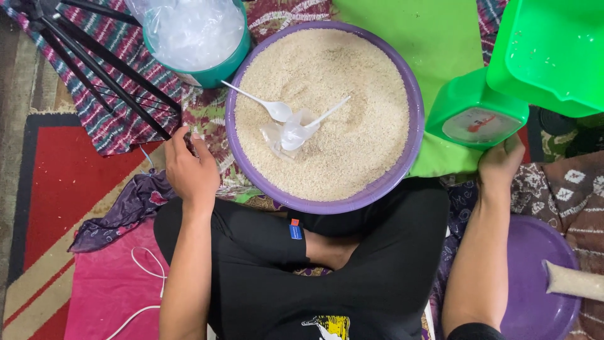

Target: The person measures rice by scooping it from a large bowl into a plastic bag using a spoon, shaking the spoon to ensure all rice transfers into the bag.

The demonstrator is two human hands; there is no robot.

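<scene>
The person sat cross-legged on the floor with the purple basin [412,135] of rice directly ahead, its near rim almost over the knees. The green kitchen scale [475,110] stood just off the basin's right rim, and the right hand [500,165] was right at it, fingers curled up around the near lower corner of its base in a loose hold, palm hidden from me. The scale's green tray [553,50] rose above and beyond that hand. The left hand [189,170] rested on the patterned cloth [119,119] just left of the basin, fingers half bent, holding nothing, apart from the rim. Two white plastic spoons [267,104] and a crumpled clear bag [283,135] lay on the rice, handles slanting away, nearer the left hand than the right. A second purple basin [535,315] by the right elbow held one filled bag of rice [576,281].
</scene>
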